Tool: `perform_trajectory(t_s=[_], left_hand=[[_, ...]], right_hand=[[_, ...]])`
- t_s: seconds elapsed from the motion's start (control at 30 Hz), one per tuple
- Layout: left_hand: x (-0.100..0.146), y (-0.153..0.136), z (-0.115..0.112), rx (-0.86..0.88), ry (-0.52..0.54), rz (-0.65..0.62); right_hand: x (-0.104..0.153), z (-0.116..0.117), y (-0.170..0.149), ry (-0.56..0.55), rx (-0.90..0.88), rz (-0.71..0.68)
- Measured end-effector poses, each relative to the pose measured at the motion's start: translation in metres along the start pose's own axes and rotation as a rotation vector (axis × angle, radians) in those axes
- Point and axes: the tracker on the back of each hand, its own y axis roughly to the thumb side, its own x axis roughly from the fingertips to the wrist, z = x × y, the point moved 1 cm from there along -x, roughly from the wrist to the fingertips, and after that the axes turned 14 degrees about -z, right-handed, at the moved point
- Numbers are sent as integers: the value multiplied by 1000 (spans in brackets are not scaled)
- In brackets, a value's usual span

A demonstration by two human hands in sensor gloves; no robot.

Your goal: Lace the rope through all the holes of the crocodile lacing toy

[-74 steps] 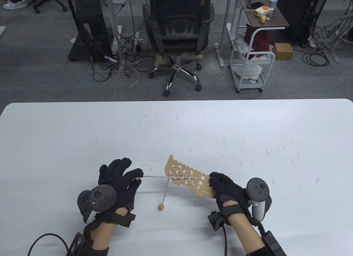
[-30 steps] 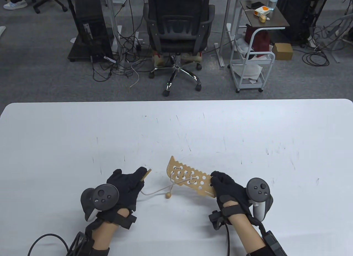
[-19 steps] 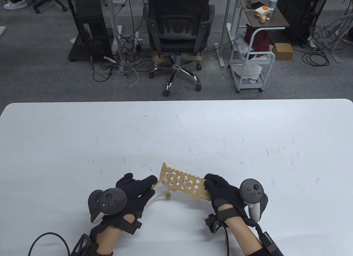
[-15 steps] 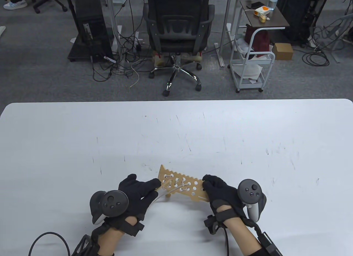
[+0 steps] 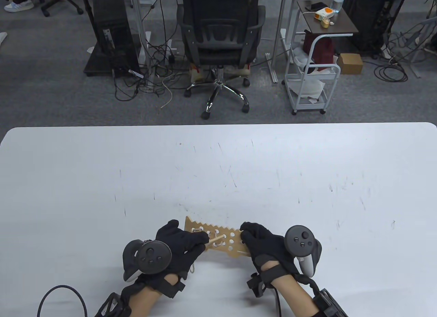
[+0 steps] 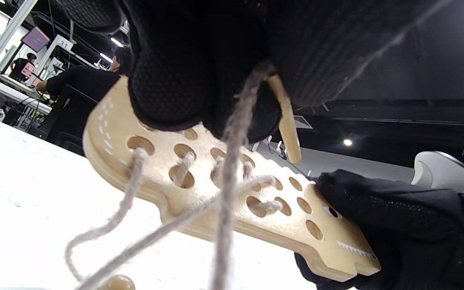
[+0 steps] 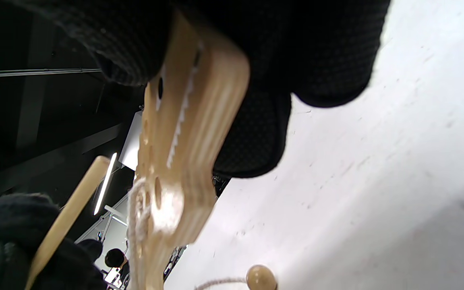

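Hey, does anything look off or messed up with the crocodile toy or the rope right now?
Nothing stands out. The right hand grips the crocodile board by its head, tilted above the table; the left hand pinches the wooden needle. The rope hangs slack between laced holes.

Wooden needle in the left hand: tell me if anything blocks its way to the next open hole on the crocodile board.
Nothing visible does. The left hand pinches the wooden needle, whose tip lies over the crocodile board, held by the right hand. Rope hangs below; open holes near the head look clear.
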Motion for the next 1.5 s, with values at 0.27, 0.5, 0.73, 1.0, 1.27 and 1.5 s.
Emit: perform_trajectory(t_s=[0.27,0.5,0.73,1.0,1.27,1.5], left_hand=[[-2,5,-4,-25,-27,0],[-3,6,-6,-3,-44,-4],[-4,10,-8,93,-17,-27],[-5,12,-10,122,34,-46],[-5,11,-13,2,46,-4],[-6,7,-16,-22,47,29]], right_hand=[[1,4,4,21,12,-19],[2,7,9,45,44,-48],[3,9,17,61,88,-78],[3,11,20,62,93,-92],[4,16,25,75,83,-122],[5,20,31,75,41,-183]])
